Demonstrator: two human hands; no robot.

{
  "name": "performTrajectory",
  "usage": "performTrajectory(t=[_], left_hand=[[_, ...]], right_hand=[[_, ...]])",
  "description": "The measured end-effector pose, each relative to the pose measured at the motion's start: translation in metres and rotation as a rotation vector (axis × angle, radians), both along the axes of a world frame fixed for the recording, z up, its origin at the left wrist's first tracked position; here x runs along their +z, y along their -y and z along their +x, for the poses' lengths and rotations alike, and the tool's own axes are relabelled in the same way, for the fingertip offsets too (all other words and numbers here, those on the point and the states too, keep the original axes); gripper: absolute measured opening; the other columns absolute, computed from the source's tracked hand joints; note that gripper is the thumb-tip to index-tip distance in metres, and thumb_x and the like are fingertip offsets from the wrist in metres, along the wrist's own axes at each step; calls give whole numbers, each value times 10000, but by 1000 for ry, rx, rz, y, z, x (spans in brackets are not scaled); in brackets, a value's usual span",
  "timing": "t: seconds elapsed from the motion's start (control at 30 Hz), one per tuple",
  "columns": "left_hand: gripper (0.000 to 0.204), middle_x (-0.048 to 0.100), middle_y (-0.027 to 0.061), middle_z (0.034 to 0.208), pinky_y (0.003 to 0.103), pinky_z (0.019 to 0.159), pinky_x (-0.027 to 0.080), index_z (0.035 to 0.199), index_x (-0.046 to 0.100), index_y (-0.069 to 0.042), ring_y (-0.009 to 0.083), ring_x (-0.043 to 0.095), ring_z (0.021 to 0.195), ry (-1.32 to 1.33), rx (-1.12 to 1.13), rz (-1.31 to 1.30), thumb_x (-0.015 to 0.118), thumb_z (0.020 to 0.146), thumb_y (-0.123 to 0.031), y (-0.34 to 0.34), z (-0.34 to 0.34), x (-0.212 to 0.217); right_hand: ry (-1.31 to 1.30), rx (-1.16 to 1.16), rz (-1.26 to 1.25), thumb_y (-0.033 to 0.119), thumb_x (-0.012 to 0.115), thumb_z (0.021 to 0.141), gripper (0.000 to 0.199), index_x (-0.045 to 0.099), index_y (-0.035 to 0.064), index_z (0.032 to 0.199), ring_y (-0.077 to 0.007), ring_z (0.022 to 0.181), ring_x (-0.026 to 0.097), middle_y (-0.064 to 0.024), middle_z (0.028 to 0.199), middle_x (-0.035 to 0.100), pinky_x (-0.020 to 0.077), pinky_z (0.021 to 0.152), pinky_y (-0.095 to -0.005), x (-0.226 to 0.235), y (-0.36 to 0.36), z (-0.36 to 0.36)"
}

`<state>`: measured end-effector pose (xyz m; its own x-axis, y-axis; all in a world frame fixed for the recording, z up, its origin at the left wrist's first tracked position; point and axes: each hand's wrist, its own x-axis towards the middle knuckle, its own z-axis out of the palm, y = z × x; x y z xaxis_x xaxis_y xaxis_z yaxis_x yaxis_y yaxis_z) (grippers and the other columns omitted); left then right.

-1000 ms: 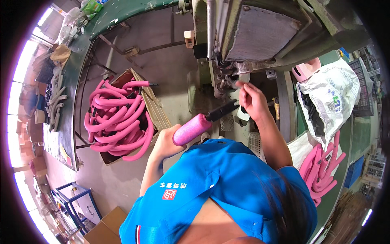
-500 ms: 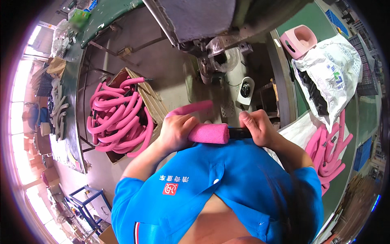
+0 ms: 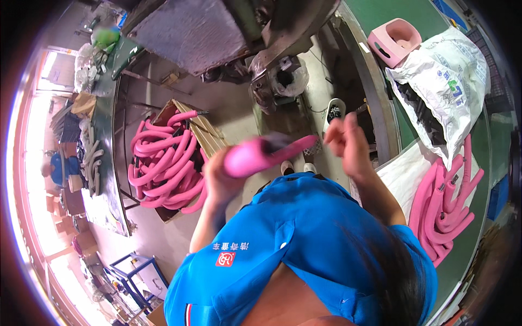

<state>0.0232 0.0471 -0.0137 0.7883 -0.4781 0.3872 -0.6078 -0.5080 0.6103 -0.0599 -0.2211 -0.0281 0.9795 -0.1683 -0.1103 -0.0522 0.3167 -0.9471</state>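
Observation:
In front of my chest, my left hand (image 3: 218,176) is wrapped round a thick pink foam-covered tube (image 3: 247,158). The tube is smeared by motion. A dark part (image 3: 276,143) shows at its right end, and a thinner pink length (image 3: 302,145) reaches on toward the right. My right hand (image 3: 349,142) is raised a short way off that end, apart from the tube. Its fingers are partly curled and spread, with nothing visible in them.
To the left, a cardboard box (image 3: 205,133) holds many pink tubes (image 3: 163,157). More pink tubes (image 3: 440,212) lie on the green table at right, by a white sack (image 3: 457,81) of black parts and a pink plastic shell (image 3: 392,46). A grey machine (image 3: 190,38) stands ahead.
My right hand has come away from the black part and lifted. My left hand has shifted left and forward with the tube, which now tilts up to the right. The view has shifted.

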Motion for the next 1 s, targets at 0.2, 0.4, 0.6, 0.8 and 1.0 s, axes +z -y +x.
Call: performTrajectory(t=[0.2, 0.4, 0.6, 0.8, 1.0], left_hand=[[242, 455, 31, 706, 264, 609, 417, 912, 459, -72, 137, 429, 591, -826, 110, -1201, 578, 702, -47, -72, 26, -2], [262, 512, 48, 757, 305, 633, 462, 982, 493, -72, 159, 478, 655, -1271, 85, -1371, 544, 725, -83, -53, 61, -97], [709, 405, 142, 1275, 348, 848, 455, 1366, 241, -39, 233, 460, 1093, -668, 36, -238, 655, 821, -223, 43, 29, -154], [926, 331, 203, 1318, 456, 925, 413, 1392, 51, -73, 301, 496, 1098, -657, -737, -813, 711, 769, -257, 138, -3, 48], [859, 421, 239, 1166, 378, 624, 536, 1333, 97, -103, 279, 616, 746, -616, -624, -875, 721, 751, -201, 155, -20, 45]], right_hand=[[-358, -494, 66, 423, 476, 930, 332, 474, 129, 774, -48, 381, 327, 51, 525, 391, 231, 348, -215, -98, 60, -48], [267, 200, 90, 454, 821, 609, 702, 575, 8, 1092, -156, 938, 600, -100, 1092, 599, 460, 830, -300, -52, 23, -49], [431, 191, -400, 272, 821, 616, 357, 611, 37, 782, -131, 587, 576, -71, 668, 604, 445, 552, -284, -18, -2, -33], [387, 108, -494, 297, 808, 631, 352, 620, 52, 799, -173, 642, 619, -91, 699, 615, 477, 604, -293, -29, -21, -44], [256, 50, -412, 285, 807, 646, 352, 631, 55, 846, -179, 675, 639, -83, 735, 640, 496, 623, -298, -26, -28, -61]])
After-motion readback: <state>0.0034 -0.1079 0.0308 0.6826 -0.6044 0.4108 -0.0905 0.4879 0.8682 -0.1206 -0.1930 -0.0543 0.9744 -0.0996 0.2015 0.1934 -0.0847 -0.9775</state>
